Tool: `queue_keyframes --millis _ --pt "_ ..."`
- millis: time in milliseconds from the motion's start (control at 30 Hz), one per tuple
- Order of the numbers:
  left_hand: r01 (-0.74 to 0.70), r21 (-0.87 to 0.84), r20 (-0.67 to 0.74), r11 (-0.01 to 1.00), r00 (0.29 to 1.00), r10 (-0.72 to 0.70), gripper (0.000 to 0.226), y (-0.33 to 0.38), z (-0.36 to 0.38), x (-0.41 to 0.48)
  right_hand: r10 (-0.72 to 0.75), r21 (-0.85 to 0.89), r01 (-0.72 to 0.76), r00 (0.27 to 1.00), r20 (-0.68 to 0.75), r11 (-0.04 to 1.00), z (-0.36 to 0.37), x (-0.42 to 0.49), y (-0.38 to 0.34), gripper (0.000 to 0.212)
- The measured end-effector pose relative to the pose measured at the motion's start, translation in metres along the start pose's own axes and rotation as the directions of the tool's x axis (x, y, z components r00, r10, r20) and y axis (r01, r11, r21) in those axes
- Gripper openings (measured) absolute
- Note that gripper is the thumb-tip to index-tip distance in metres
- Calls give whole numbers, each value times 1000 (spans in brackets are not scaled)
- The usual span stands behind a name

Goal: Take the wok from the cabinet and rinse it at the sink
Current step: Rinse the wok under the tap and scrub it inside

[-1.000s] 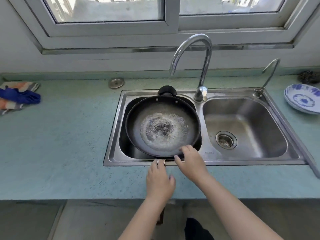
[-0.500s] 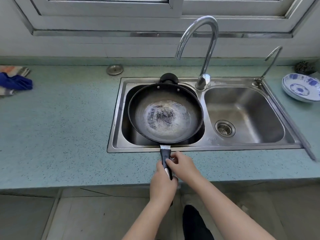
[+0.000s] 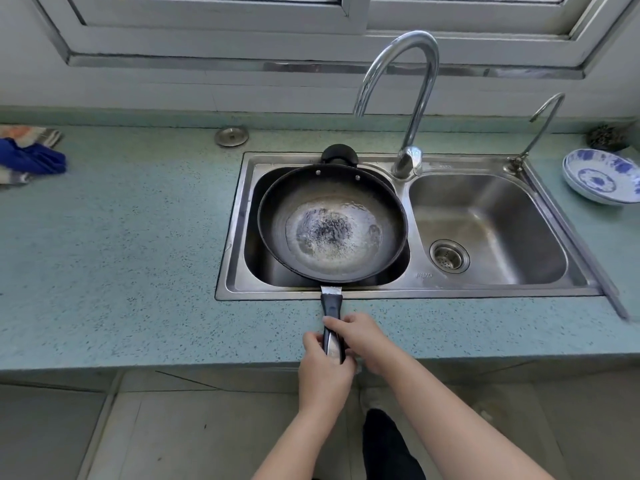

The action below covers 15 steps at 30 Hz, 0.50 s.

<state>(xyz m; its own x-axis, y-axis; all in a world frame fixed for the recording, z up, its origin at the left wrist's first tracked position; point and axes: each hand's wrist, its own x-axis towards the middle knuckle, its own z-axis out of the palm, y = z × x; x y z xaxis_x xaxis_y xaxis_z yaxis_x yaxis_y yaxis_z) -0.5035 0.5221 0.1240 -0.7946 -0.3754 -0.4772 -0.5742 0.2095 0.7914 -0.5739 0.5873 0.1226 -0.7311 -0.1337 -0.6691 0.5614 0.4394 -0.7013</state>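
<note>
A black wok (image 3: pixel 332 192) with a shallow pool of water in its worn middle rests over the left basin of the steel double sink (image 3: pixel 408 292). Its long black handle (image 3: pixel 331 306) sticks out toward me across the counter edge. My left hand (image 3: pixel 323 372) wraps the handle's near end from below. My right hand (image 3: pixel 363 337) grips the same handle from the right, just ahead of the left. The tall curved faucet (image 3: pixel 408 98) stands behind the basin divider, its spout over the wok's far right rim. No water is running.
A small second tap (image 3: pixel 540 123) rises at the sink's far right corner. Blue-and-white bowls (image 3: pixel 602 176) sit on the counter at right, with a dark scrubber (image 3: pixel 606 136) behind them. A round metal plug (image 3: pixel 231 136) and a blue cloth (image 3: pixel 31 157) lie at left.
My right hand left the wok's near rim and came back to the handle, joining the left hand. Both hands slid toward the handle's end. The view dipped lower.
</note>
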Motion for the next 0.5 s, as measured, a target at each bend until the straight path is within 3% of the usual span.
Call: queue_keyframes --millis 167,300,500 --pt "7 -131 46 991 999 -1 26 -2 -8 2 -27 -46 27 1000 -5 999 3 0 -1 35" --pt "26 -234 113 972 994 1 26 -3 -14 0 -30 59 29 1000 2 998 4 -1 0 35" --pt "100 -422 198 901 980 -16 38 -9 -14 -4 -2 212 -9 999 49 977 2 -5 -2 17"
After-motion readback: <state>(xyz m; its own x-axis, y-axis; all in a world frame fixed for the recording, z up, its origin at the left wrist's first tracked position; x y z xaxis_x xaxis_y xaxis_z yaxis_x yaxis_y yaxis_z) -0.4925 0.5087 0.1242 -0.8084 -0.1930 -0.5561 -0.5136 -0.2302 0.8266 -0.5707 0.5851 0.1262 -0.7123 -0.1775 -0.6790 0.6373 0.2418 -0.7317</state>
